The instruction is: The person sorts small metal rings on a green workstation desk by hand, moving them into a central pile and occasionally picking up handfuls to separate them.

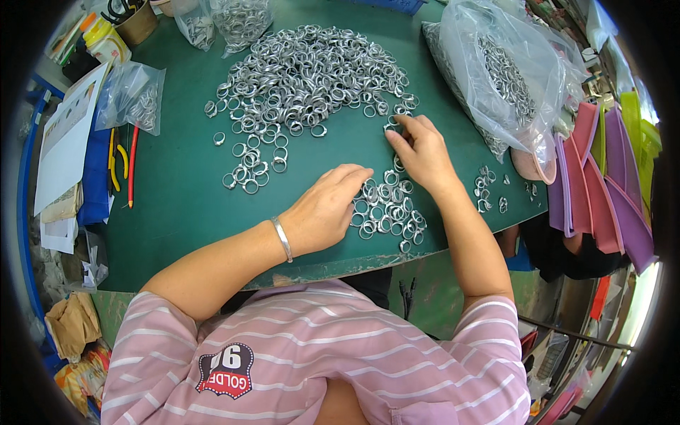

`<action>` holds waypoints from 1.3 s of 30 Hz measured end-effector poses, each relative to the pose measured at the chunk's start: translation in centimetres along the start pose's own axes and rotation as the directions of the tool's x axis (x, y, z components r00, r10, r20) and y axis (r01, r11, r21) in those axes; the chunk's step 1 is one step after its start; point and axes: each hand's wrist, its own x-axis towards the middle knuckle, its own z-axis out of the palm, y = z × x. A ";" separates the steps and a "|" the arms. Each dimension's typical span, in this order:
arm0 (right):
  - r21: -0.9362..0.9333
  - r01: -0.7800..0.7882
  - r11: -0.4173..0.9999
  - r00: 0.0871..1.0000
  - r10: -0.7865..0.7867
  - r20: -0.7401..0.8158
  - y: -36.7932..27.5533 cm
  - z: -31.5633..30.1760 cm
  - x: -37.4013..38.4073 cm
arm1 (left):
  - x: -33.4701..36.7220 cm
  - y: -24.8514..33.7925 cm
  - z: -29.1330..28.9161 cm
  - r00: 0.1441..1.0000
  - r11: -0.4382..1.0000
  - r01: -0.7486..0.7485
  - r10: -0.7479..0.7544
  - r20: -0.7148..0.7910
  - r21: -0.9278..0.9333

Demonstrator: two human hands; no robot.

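Many silver metal rings (312, 78) lie heaped on the green tabletop in front of me. A smaller group of rings (388, 212) lies nearer, between my forearms. My right hand (425, 154) is at the right edge of the big heap, thumb and index finger closing on a ring (390, 122). My left hand (322, 207), with a silver bangle (281, 239) on its wrist, rests by the left side of the smaller group. Its fingers are held together and bent; whatever may be between them is hidden.
A clear bag of rings (506, 78) stands at the right beside a pink bowl (533, 161) and coloured bins (595, 177). Loose small pieces (484, 188) lie near the right edge. On the left are a red pencil (133, 166), yellow-handled pliers (117, 159), papers (67, 142) and a bag (134, 99).
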 end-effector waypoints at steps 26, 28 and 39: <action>0.138 0.125 0.983 0.988 -0.136 0.075 2.2 -1.1 1.2 | -0.1 0.1 -0.7 0.995 0.996 0.067 -0.071 0.076 0.056; 0.269 0.057 0.961 0.960 -0.127 0.250 2.0 -2.4 1.0 | -0.1 0.1 -0.7 0.994 0.996 0.072 -0.076 0.077 0.052; -0.047 0.115 0.992 0.976 -0.122 -0.181 5.7 0.2 3.9 | 0.0 0.1 -0.7 0.994 0.996 0.067 -0.071 0.087 0.050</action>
